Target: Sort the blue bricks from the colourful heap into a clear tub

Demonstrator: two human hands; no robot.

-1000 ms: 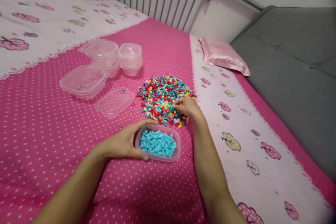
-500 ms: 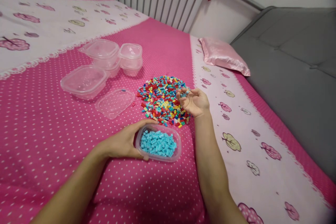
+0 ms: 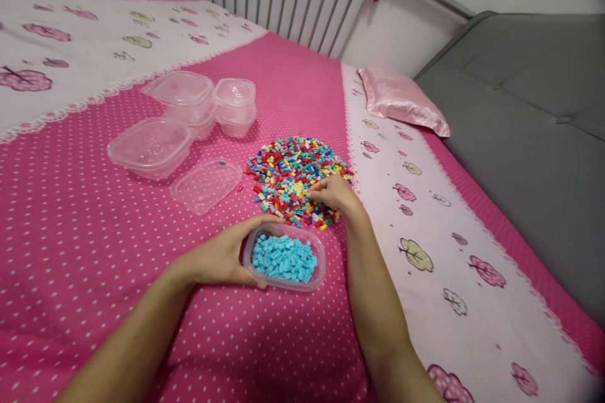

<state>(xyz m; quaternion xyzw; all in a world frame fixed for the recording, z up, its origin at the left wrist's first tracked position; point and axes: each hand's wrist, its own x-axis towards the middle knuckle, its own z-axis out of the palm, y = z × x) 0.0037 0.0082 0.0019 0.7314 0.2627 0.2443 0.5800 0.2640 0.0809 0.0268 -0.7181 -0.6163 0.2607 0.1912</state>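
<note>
Hundreds of small plastic bricks in red, yellow, blue, turquoise and white (image 3: 293,160) lie in a roundish heap on a bright pink bedsheet with white dots (image 3: 283,340). Just on the near side of the heap is a clear, rounded rectangular plastic tub (image 3: 318,281), open at the top and holding a layer of light-blue bricks (image 3: 284,258). The left hand (image 3: 224,256) grasps this tub around its left end, with digits along the far and near sides. The right hand (image 3: 336,194) is at the right part of the heap, palm down, fingertips drawn together among the bricks; whether a brick is pinched there, I cannot tell.

Left of the heap, a flat clear plastic lid (image 3: 205,187) lies on the sheet, with one tiny dark-blue piece (image 3: 221,163) near its far edge. One small red brick (image 3: 240,188) sits between lid and heap. Farther back, three clear lidded containers (image 3: 151,143) stand grouped together.
</note>
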